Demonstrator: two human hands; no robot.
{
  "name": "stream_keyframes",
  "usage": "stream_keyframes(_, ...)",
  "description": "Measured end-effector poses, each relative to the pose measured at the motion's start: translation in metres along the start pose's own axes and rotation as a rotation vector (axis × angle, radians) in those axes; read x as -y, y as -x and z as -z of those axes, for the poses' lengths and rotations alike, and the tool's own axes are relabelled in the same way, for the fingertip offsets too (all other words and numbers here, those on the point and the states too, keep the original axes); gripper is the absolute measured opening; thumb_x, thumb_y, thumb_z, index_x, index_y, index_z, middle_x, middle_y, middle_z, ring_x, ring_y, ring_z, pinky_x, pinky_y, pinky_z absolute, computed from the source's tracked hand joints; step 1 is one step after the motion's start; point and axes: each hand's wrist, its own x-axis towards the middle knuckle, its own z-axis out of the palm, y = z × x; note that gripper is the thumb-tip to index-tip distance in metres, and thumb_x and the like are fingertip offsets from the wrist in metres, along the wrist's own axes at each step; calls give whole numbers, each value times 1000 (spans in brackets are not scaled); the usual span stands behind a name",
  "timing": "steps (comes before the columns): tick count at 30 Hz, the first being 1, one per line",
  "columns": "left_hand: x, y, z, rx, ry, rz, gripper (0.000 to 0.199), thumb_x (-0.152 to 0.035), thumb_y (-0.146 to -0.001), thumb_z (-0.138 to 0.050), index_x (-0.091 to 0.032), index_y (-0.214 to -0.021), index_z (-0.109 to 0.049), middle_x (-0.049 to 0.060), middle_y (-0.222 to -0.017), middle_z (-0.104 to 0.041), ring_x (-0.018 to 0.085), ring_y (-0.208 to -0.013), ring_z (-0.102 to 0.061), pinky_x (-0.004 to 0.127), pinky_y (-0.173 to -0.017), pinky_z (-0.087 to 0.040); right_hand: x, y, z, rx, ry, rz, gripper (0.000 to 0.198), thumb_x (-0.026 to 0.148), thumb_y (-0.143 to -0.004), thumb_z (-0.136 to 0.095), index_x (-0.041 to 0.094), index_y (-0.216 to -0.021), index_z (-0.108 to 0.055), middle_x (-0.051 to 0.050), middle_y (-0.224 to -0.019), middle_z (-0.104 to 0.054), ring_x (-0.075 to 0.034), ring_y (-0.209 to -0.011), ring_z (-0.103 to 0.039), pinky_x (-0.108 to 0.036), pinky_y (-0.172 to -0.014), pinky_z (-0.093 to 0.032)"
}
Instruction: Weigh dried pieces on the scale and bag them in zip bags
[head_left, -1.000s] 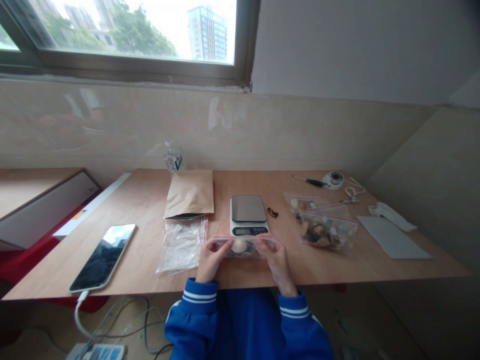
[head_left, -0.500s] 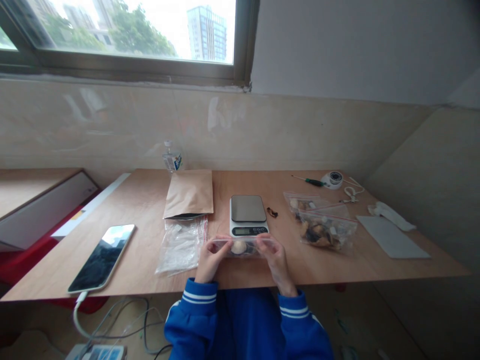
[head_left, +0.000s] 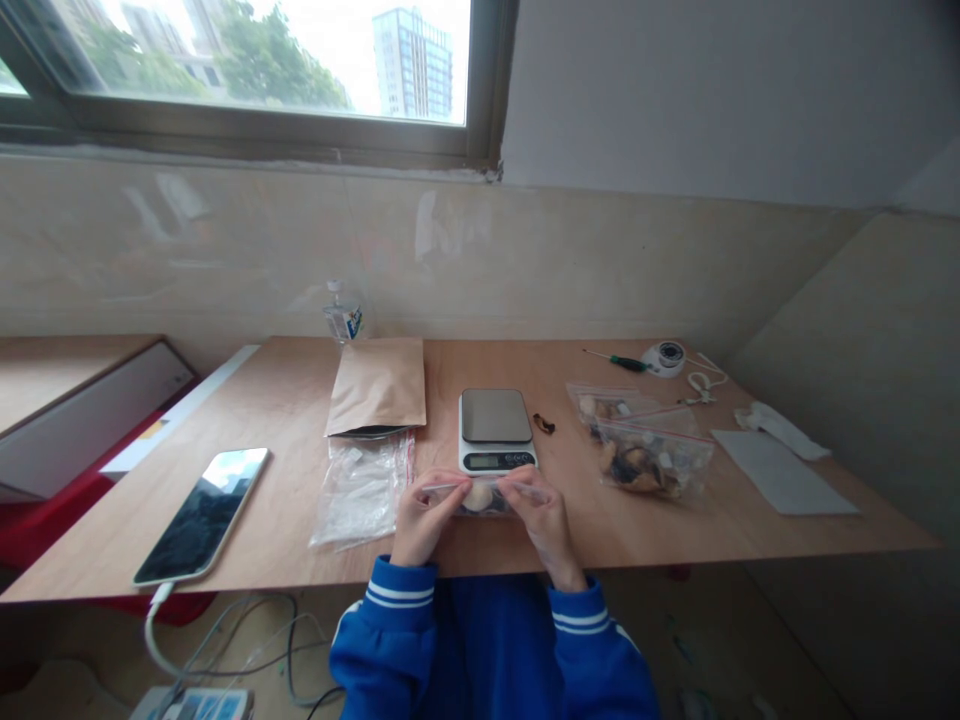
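Observation:
A clear zip bag [head_left: 480,499] is held between my two hands at the table's front edge, with a round pale piece and darker pieces inside. My left hand [head_left: 424,510] pinches the bag's top edge on the left. My right hand [head_left: 538,512] pinches the same edge further right, fingers closed. Just beyond the bag stands a white kitchen scale [head_left: 496,428] with a bare metal plate; its display is too small to read. A small dark curled dried piece [head_left: 544,424] lies beside the scale on the right.
Left of the scale are a brown paper pouch [head_left: 380,385], flat clear bags [head_left: 363,488] and a phone [head_left: 206,515] on a cable. On the right lie filled zip bags [head_left: 649,462], a screwdriver [head_left: 628,363], a white camera [head_left: 664,359] and a white sheet [head_left: 784,472]. A bottle [head_left: 344,316] stands behind.
My right hand has slid left along the bag's top edge, so my hands are closer together. My left fingertips have shifted slightly right. The other things stay where they were.

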Motion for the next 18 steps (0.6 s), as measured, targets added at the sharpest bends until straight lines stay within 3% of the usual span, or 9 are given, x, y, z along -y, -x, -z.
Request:
stream_keyframes(6, 6, -2, 2, 19, -1, 2, 18, -33, -74, -69, -16, -76, -72, 7, -85, -69, 20, -85, -64, 31, -79, -51, -3, -2, 0, 29, -9, 20, 15, 33, -79, -65, 20, -77, -70, -2, -81, -62, -16, -79, -59, -27, -73, -49)
stream_keyframes(11, 7, -2, 3, 24, 1, 33, 18, -34, -74, -69, -17, -78, -72, 7, -87, -70, 21, -87, -64, 29, -78, -51, -8, -1, 1, 36, -79, -107, 26, 36, -77, -67, 19, -97, -68, -4, -88, -67, -17, -80, -63, -28, -71, -52)
stream_keyframes(18, 6, -1, 2, 22, -8, 44, 19, -34, -74, -69, -16, -78, -72, 7, -88, -69, 20, -86, -64, 29, -78, -50, -9, -1, -1, -32, -61, 5, 16, 34, -77, -66, 19, -77, -67, -2, -77, -63, -15, -75, -61, -26, -69, -51)
